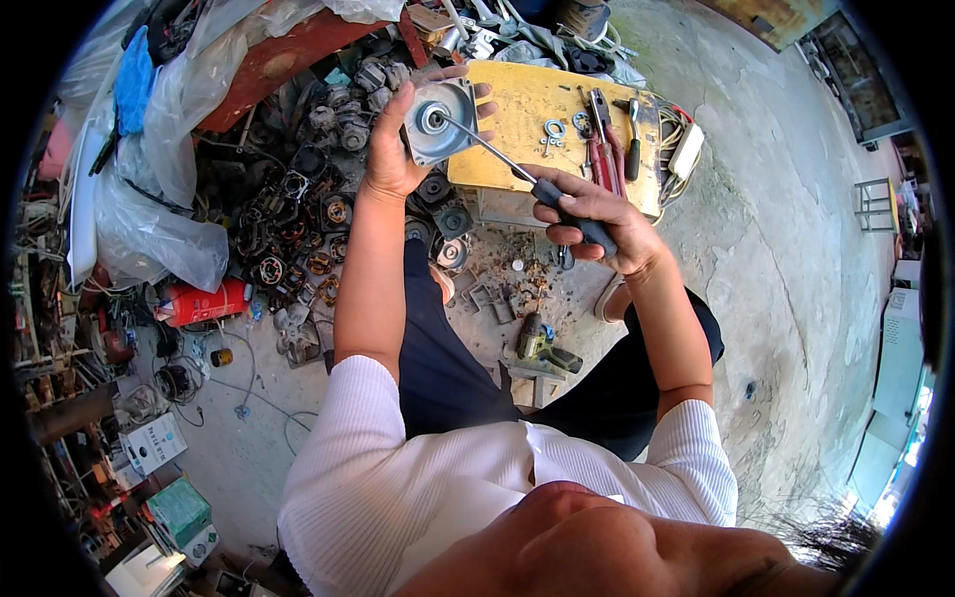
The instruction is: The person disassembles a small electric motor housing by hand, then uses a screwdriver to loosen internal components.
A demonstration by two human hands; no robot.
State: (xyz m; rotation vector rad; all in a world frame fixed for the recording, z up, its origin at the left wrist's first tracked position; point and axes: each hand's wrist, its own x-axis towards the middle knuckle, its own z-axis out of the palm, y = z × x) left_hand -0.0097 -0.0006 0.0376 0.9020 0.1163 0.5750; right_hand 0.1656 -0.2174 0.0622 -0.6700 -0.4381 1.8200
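Observation:
My left hand [391,149] holds up a square grey metal motor end cover [461,102], gripping it by its edges with the hollow inner side showing. A screwdriver [484,147] with a long thin shaft and dark handle is in my right hand [622,227], fingers wrapped around the handle. Its tip reaches the round bore in the middle of the cover; whether it touches the rim cannot be made out. Beyond my hands, a yellow worktop [512,88] carries red-handled pliers [603,149], a black-handled tool [634,149] and several small rings and bolts [553,129].
Dismantled motor parts [284,219] lie heaped on the floor at the left. A cordless drill [542,345] stands between my legs, near scattered metal bits. Beside the worktop's right edge are coiled cables and a white power strip [686,149]. A red container [202,302] lies further left.

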